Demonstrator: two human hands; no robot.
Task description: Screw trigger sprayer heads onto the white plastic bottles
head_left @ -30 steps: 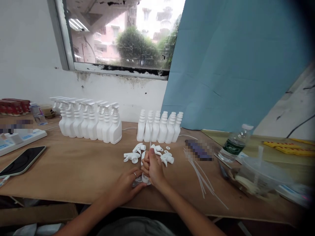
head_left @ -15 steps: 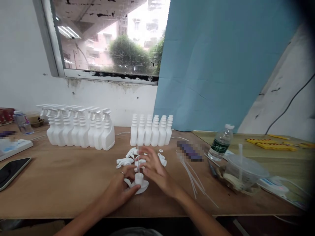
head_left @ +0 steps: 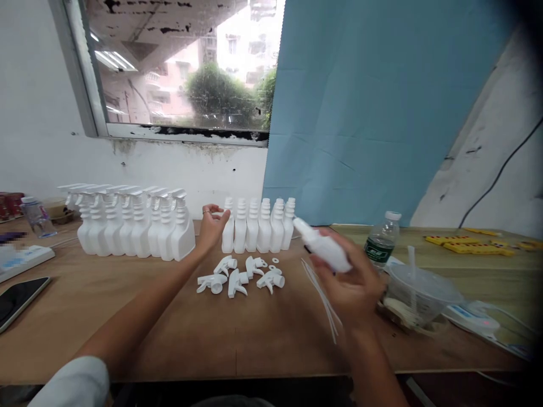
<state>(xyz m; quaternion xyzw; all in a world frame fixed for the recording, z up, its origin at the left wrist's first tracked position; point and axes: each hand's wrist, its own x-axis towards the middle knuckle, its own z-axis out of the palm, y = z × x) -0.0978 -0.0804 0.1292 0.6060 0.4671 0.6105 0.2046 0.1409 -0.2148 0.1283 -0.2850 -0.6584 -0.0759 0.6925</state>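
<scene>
My left hand (head_left: 211,224) reaches far across the wooden table (head_left: 169,339), its fingers curled at the neck of the leftmost of several capless white bottles (head_left: 265,226); whether it grips the bottle is unclear. My right hand (head_left: 352,285) is raised at the right and holds a blurred white sprayer part (head_left: 322,249). Several loose white trigger heads (head_left: 237,277) and small rings lie between my arms. Thin clear dip tubes (head_left: 323,294) lie under my right hand.
A row of white bottles with trigger heads fitted (head_left: 136,232) stands at the left. A water bottle (head_left: 379,240), a lidded cup with a straw (head_left: 419,294) and yellow tools (head_left: 458,240) are at the right. A phone (head_left: 17,299) and power strip (head_left: 21,257) lie far left.
Both hands left the trigger head they worked on near the table's front. The left hand moved away to the capless bottles; the right hand lifted to the right with a white part.
</scene>
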